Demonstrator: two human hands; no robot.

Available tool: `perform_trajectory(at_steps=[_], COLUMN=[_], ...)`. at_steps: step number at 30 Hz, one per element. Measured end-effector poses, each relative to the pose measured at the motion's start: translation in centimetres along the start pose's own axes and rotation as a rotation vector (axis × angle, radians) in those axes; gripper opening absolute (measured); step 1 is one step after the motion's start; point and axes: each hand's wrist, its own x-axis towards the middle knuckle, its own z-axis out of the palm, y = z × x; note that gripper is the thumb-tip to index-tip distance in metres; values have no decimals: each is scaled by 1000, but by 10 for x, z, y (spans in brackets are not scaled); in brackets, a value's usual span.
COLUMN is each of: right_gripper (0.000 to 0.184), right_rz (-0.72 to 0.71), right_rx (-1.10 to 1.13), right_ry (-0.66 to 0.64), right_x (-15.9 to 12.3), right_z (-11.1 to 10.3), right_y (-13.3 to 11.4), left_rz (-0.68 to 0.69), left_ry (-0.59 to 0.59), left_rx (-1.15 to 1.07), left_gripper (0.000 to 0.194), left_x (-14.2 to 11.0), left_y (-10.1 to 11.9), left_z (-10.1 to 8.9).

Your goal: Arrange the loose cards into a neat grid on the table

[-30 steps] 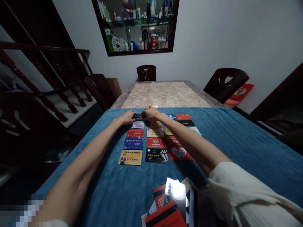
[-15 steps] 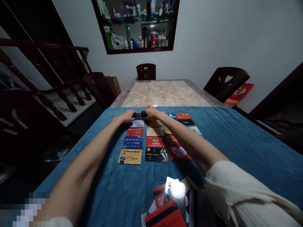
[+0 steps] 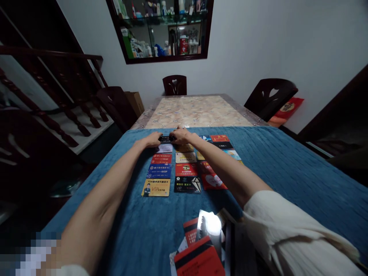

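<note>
At the far end of the left column of cards, a black card [image 3: 165, 138] with pale print lies between both hands. The fingers of my left hand [image 3: 151, 140] grip its left edge, while my right hand [image 3: 180, 135] has its right edge. Just nearer sits a white card [image 3: 164, 148]. Below it come a red card [image 3: 161, 159], a blue card [image 3: 159, 171] and a gold VIP card [image 3: 155, 188]. The middle column includes a black VIP card [image 3: 187, 185]. My right forearm hides part of the right column, where a red card with a heart [image 3: 213, 181] shows.
A loose pile with a red card [image 3: 199, 258] and a shiny silver card [image 3: 209, 226] lies near me. Blue cloth [image 3: 276, 168] covers the near table; the far tabletop [image 3: 189, 111] is patterned. Dark chairs [image 3: 174, 85] stand around it.
The view has shifted slightly, so everything sits a little further up and left. Both hands stay at the black card; no clear movement of it shows.
</note>
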Motion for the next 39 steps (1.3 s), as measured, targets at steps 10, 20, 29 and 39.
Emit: perform_trajectory(at_steps=[10, 20, 29, 39], right_gripper=[38, 28, 25, 22], right_rz=[9, -45, -94, -198], right_rx=[-9, -47, -61, 42], right_ry=[70, 158, 177, 207], right_x=[-35, -101, -174, -260], right_z=[-16, -28, -28, -11], right_y=[4, -11, -29, -66], left_rz=[-35, 84, 154, 259], left_ry=[207, 352, 369, 379], left_rx=[17, -47, -39, -119], left_gripper=[53, 30, 28, 25], left_x=[-23, -67, -119, -179], left_y=[17, 75, 121, 166], left_z=[1, 1, 17, 39])
